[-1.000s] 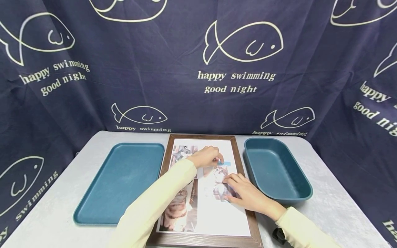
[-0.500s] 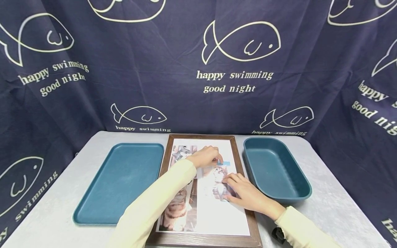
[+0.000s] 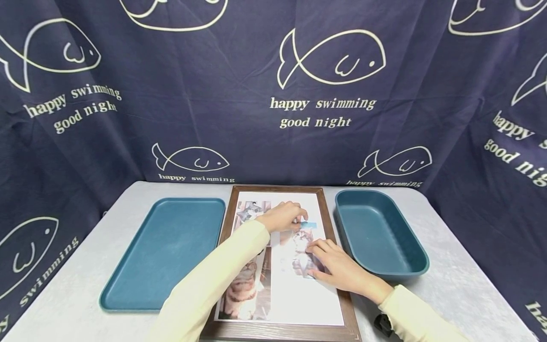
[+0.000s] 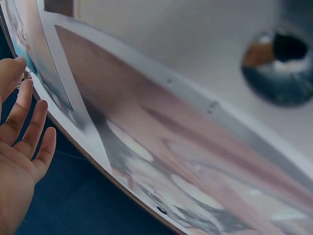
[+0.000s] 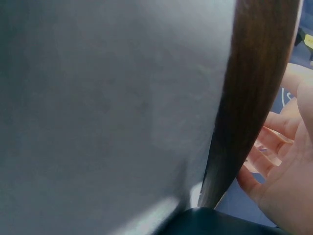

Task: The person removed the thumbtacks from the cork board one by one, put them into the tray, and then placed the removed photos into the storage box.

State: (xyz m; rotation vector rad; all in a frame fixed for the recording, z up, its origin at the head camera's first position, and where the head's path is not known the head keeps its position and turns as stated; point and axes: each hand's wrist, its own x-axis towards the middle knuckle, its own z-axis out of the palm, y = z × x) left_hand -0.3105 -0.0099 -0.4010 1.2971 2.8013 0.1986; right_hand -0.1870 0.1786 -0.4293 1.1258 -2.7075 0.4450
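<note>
My left hand (image 3: 283,216) is at the top edge of a cat photo (image 3: 303,240), by its light-blue strip. In the left wrist view, thumb and forefinger pinch a small shiny pin (image 4: 24,77), partly hidden by the fingertips. The other fingers are loosely bent. My right hand (image 3: 337,266) rests on the same photo's right side, fingers spread and fairly straight. The photo lies on a white board in a brown wooden frame (image 3: 282,331). Two more cat photos lie on the board's left half, a grey cat (image 3: 249,210) and a ginger cat (image 3: 241,297).
A flat teal tray (image 3: 171,251) is left of the frame, a deeper teal bin (image 3: 380,237) right of it. A dark pin (image 4: 162,210) is at the grey cat photo's edge. A blurred shiny ball (image 4: 276,67) looms close to the left wrist camera. A fish-print curtain (image 3: 248,95) hangs behind.
My left fingertips have lifted slightly from the blue strip. The right hand stays in place on the photo, and the view has shifted very slightly.
</note>
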